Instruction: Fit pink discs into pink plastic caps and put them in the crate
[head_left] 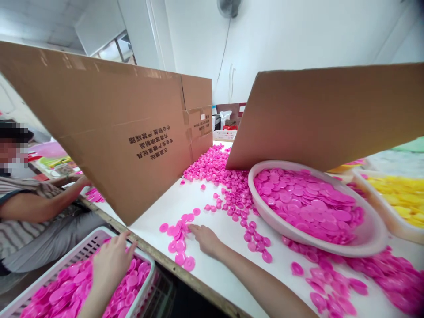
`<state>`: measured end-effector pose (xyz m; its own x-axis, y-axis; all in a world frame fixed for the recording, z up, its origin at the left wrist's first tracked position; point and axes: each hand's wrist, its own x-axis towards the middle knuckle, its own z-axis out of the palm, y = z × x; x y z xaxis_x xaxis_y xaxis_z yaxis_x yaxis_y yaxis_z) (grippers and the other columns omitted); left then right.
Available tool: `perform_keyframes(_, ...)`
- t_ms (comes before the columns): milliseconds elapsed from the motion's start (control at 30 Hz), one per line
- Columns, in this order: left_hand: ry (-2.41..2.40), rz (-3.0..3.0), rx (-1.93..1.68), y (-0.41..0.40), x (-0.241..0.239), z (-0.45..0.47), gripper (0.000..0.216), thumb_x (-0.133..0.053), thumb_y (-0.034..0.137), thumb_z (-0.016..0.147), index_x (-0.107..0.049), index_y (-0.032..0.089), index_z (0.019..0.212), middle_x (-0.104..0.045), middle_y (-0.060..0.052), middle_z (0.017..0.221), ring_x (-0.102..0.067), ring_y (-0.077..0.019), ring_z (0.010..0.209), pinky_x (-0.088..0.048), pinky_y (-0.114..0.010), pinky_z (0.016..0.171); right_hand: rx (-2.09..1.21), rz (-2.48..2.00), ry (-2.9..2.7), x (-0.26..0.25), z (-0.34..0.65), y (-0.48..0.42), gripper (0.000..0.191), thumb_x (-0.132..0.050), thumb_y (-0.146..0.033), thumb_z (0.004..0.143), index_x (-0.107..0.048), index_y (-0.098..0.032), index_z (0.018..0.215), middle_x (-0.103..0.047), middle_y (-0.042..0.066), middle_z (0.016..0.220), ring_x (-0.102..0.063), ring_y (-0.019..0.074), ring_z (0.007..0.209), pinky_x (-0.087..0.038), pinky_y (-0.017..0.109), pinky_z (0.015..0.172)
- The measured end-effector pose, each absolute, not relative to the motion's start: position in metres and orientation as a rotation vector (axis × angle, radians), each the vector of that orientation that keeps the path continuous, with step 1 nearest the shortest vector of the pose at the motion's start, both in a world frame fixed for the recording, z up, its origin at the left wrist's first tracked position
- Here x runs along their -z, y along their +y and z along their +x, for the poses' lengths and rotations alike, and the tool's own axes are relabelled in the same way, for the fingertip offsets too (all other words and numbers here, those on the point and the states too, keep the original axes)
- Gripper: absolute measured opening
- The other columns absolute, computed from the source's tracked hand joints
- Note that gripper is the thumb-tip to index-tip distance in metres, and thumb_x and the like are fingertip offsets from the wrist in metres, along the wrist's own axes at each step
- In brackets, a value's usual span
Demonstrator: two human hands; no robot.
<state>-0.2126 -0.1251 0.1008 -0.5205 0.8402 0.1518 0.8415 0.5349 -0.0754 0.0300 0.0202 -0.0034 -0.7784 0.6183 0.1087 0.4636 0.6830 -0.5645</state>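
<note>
My left hand [112, 258] hovers over the near corner of a white slotted basket [153, 269] filled with pink plastic discs [74, 276]. Its thumb and fingers are apart, and nothing shows in them; the palm side is hidden. On the white table, my right hand [204, 238] reaches forward with the index finger stretched out. That fingertip touches the edge of a small loose group of pink round discs [179, 232]. Some of its other fingers are hidden beneath the hand.
A tilted pale basin [374, 236] full of pink discs rests among scattered small pink caps [235, 194]. Two cardboard panels [112, 128] [318, 119] stand on the table. At right is a tray of yellow pieces [402, 194]. Another person [36, 212] sits beyond the left panel.
</note>
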Motion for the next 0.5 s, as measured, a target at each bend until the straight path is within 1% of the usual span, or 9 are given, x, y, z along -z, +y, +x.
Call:
perform_keyframes(100,-2.466,-1.797,0.260,-0.083,-0.077,-0.159,0.044,-0.036,0.040,0.080,-0.041,0.018,0.117,-0.054,-0.009,0.103,-0.051,-0.0226,0.091,-0.037,-0.033,0.079,-0.689,-1.017,-2.552,0.009,0.043,0.018,0.039,-0.040,-0.015,0.079,-0.045,-0.021,0.117,-0.052,0.008,0.111,-0.052,0.0183,0.092,-0.038,0.026,0.078)
perform_keyframes(200,-2.397,-2.028,0.406,-0.024,-0.051,-0.099,0.049,-0.042,0.030,0.078,-0.032,0.020,0.125,-0.048,-0.009,0.113,-0.047,-0.0203,0.098,-0.035,-0.029,0.082,-0.646,-1.183,-2.505,0.008,0.074,0.011,0.023,-0.041,-0.020,0.080,-0.056,-0.019,0.097,-0.053,0.007,0.099,-0.053,0.0158,0.079,-0.039,0.024,0.069)
perform_keyframes(267,-2.362,-2.132,0.407,0.011,-0.036,-0.068,0.055,-0.045,0.024,0.076,-0.028,0.022,0.128,-0.041,-0.010,0.123,-0.042,-0.0218,0.106,-0.033,-0.030,0.085,-0.629,-1.245,-2.471,0.006,0.099,0.003,0.020,-0.041,-0.022,0.080,-0.059,-0.019,0.089,-0.053,0.006,0.097,-0.053,0.0158,0.080,-0.039,0.023,0.069)
perform_keyframes(367,-2.350,-2.165,0.390,0.038,-0.016,-0.038,0.050,-0.038,0.018,0.079,-0.028,0.020,0.128,-0.031,-0.012,0.132,-0.034,-0.0245,0.115,-0.028,-0.035,0.090,-0.646,-1.310,-2.411,0.003,0.133,-0.013,0.020,-0.042,-0.017,0.078,-0.060,-0.019,0.086,-0.053,0.005,0.100,-0.051,0.0168,0.088,-0.038,0.025,0.076)
perform_keyframes(433,-2.316,-2.149,0.435,0.037,-0.005,-0.028,0.045,-0.032,0.015,0.081,-0.032,0.017,0.126,-0.034,-0.014,0.130,-0.034,-0.0250,0.115,-0.026,-0.037,0.091,-0.686,-1.344,-2.358,0.004,0.150,-0.020,0.020,-0.044,-0.013,0.075,-0.060,-0.019,0.086,-0.055,0.005,0.098,-0.051,0.0167,0.090,-0.038,0.025,0.077)
perform_keyframes(500,-2.247,-2.217,0.500,0.022,0.003,-0.022,0.040,-0.029,0.013,0.081,-0.038,0.016,0.120,-0.044,-0.013,0.120,-0.040,-0.0230,0.108,-0.028,-0.035,0.088,-0.738,-1.405,-2.262,0.004,0.161,-0.020,0.024,-0.052,-0.012,0.067,-0.059,-0.020,0.089,-0.055,0.004,0.094,-0.052,0.0169,0.087,-0.039,0.026,0.075)
